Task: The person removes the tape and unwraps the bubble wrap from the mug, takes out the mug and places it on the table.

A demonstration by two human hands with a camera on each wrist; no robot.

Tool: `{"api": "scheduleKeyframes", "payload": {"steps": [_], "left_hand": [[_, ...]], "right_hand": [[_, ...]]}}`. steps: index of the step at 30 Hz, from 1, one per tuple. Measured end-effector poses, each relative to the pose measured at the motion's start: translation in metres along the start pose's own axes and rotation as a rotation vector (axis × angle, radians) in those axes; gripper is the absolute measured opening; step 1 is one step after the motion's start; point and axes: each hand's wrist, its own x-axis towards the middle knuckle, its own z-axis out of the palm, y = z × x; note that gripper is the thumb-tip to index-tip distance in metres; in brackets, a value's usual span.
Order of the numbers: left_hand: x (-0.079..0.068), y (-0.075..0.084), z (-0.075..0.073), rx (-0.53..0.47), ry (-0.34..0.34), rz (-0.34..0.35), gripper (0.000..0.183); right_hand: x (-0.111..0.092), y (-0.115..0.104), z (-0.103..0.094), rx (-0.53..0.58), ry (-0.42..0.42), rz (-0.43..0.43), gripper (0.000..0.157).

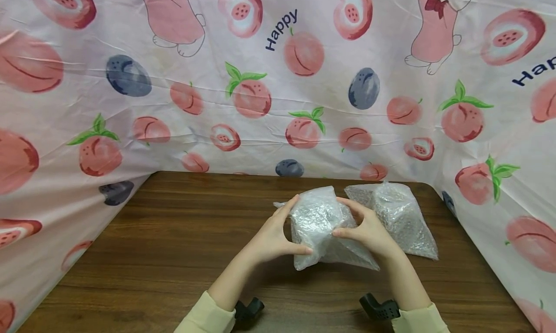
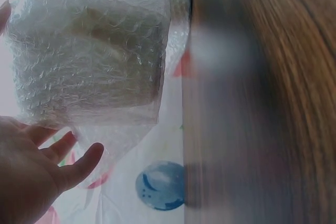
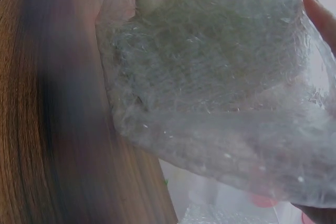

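Note:
A bubble-wrapped package (image 1: 317, 222), blocky with loose flaps of wrap, is held up over the table between both hands. My left hand (image 1: 274, 236) grips its left side, thumb low in front and fingers at the far top edge. On the right side my right hand (image 1: 369, 230) holds it, its thumb pressed on the front and its fingers reaching behind. Through the plastic in the left wrist view, a yellowish-green shape shows dimly inside the package (image 2: 89, 61). Crinkled clear layers of the package (image 3: 210, 61) fill much of the right wrist view.
A second bubble-wrapped bundle (image 1: 397, 217) lies on the right rear of the brown wooden table (image 1: 173, 236). Peach-printed cloth (image 1: 208, 101) hangs along the back and both sides of the table.

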Motion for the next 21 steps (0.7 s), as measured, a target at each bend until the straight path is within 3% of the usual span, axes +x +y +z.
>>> {"api": "scheduleKeyframes", "payload": {"steps": [8, 21], "left_hand": [[0.003, -0.011, -0.005, -0.013, 0.017, 0.002, 0.117], [0.005, -0.025, -0.005, -0.047, -0.009, -0.035, 0.117]], "right_hand": [[0.01, 0.005, 0.007, 0.018, -0.005, -0.014, 0.074], [0.018, 0.02, 0.013, 0.059, -0.015, -0.001, 0.075]]}}
